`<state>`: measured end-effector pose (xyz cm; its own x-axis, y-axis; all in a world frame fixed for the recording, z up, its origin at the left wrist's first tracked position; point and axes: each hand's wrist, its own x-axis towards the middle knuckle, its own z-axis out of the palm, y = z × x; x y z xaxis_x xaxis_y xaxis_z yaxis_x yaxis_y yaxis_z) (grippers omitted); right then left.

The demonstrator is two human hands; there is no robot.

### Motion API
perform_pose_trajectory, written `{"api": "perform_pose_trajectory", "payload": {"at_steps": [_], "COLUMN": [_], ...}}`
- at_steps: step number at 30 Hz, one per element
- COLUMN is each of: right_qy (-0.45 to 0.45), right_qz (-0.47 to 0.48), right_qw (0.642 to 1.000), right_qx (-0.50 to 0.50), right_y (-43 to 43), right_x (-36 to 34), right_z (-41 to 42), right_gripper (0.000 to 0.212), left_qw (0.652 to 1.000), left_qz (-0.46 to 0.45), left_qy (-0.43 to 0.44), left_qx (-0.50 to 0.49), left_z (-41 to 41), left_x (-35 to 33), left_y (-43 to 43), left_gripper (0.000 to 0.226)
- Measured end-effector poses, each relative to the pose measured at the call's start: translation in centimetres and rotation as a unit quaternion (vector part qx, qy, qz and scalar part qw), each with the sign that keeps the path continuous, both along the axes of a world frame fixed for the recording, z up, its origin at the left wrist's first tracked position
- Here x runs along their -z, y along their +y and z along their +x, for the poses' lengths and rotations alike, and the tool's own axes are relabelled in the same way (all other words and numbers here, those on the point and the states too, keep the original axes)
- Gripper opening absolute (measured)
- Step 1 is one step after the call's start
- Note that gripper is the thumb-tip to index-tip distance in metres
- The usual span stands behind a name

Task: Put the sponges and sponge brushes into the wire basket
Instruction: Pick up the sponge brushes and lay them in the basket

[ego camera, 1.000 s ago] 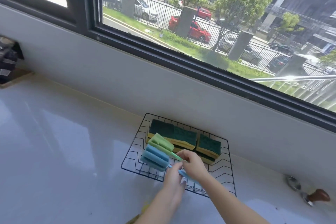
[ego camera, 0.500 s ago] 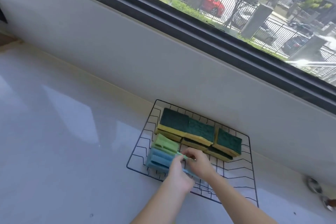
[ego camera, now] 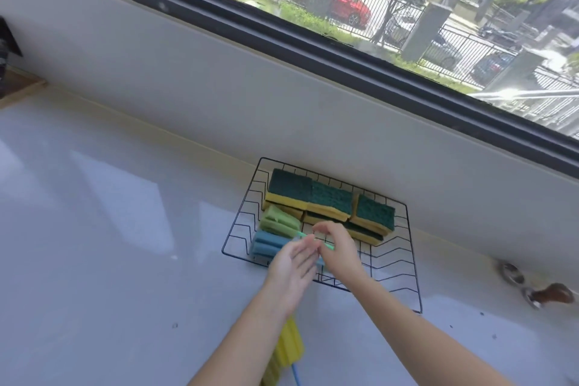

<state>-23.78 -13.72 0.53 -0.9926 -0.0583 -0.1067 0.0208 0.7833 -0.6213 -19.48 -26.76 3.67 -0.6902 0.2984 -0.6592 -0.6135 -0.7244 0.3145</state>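
A black wire basket (ego camera: pixel 414 260) stands on the white counter against the wall. Several green-and-yellow sponges (ego camera: pixel 332 199) are stacked along its back. A green sponge brush (ego camera: pixel 279 222) and a blue sponge brush (ego camera: pixel 266 244) lie side by side in its front left corner. My right hand (ego camera: pixel 340 252) pinches the green brush's thin handle. My left hand (ego camera: pixel 291 269) hovers with fingers spread over the blue brush's handle, holding nothing. A yellow sponge brush (ego camera: pixel 289 345) with a blue handle lies on the counter under my left forearm.
A metal utensil with a brown handle (ego camera: pixel 548 296) lies on the counter to the right of the basket. A wooden board (ego camera: pixel 22 88) with a dark object sits at the far left. The wall and window frame rise just behind the basket.
The green and blue brushes went down from above the basket to lying in its front left corner. My left hand let go and spread its fingers.
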Motion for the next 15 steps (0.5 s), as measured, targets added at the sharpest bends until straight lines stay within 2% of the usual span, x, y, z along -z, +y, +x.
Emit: {"api": "perform_pose_trajectory", "payload": {"at_steps": [5, 8, 11, 13, 15], "right_qy": [0.088, 0.097, 0.026, -0.022, -0.062], "right_qz": [-0.04, -0.072, -0.096, -0.095, -0.069], "right_qw": [0.995, 0.991, 0.992, 0.992, 0.993], "right_qx": [-0.028, -0.061, -0.08, -0.073, -0.066], "right_y": [0.1, 0.2, 0.5, 0.7, 1.0], "right_x": [-2.9, -3.3, -2.1, -0.6, 0.9], "right_z": [4.6, 8.4, 12.4, 14.7, 16.6], "right_gripper": [0.028, 0.027, 0.029, 0.029, 0.028], "left_qw": [0.992, 0.959, 0.914, 0.899, 0.886], "left_qz": [-0.118, -0.257, -0.354, -0.384, -0.4], "left_qy": [0.04, 0.082, 0.083, 0.05, -0.005], "left_qx": [-0.019, -0.09, -0.179, -0.206, -0.234], "left_z": [5.2, 8.2, 11.4, 13.5, 15.4], "left_x": [0.4, 0.2, 0.7, 1.5, 2.3], "left_y": [-1.1, -1.2, -1.1, -0.8, -0.6], "left_gripper": [0.021, 0.026, 0.027, 0.025, 0.033]}}
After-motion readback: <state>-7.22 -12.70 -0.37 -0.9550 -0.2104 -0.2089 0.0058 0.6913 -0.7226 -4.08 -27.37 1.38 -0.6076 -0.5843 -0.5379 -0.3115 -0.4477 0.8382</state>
